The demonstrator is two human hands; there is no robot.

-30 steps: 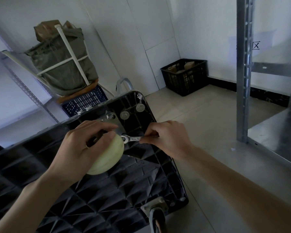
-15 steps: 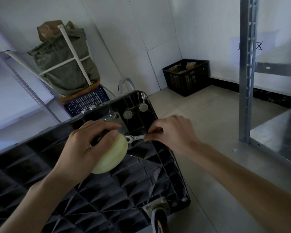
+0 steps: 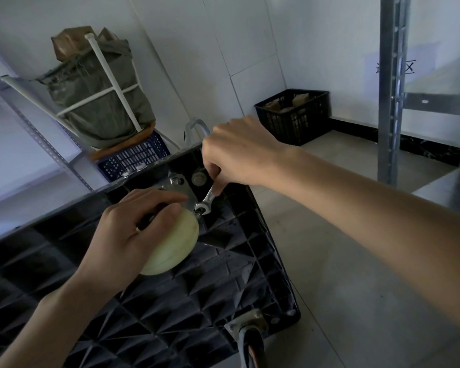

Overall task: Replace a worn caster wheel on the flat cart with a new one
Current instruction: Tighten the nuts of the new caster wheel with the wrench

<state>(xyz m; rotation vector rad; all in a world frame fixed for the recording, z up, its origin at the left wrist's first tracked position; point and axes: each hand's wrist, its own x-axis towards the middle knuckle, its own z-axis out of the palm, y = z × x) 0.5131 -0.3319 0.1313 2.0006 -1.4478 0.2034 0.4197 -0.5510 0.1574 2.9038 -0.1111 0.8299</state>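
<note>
The black flat cart (image 3: 197, 301) lies upside down, its ribbed underside facing me. A pale yellowish caster wheel (image 3: 174, 245) with a metal mounting plate (image 3: 179, 185) sits on the cart's far corner. My left hand (image 3: 133, 229) grips the wheel from above. My right hand (image 3: 237, 155) holds a small silver wrench (image 3: 207, 200) by its handle, and the wrench's ring end sits on a bolt at the plate's near corner. A second, dark caster (image 3: 250, 338) is mounted at the cart's near right corner.
A black crate (image 3: 294, 115) stands on the floor by the far wall. A blue crate (image 3: 136, 155) under a green sack (image 3: 98, 94) sits behind the cart, on a white shelf rack. A grey metal shelf post (image 3: 391, 88) rises at right. Tiled floor lies open to the right.
My right hand swung the wrench handle from pointing right to pointing up and away, turning it about the bolt. The left hand stayed on the wheel.
</note>
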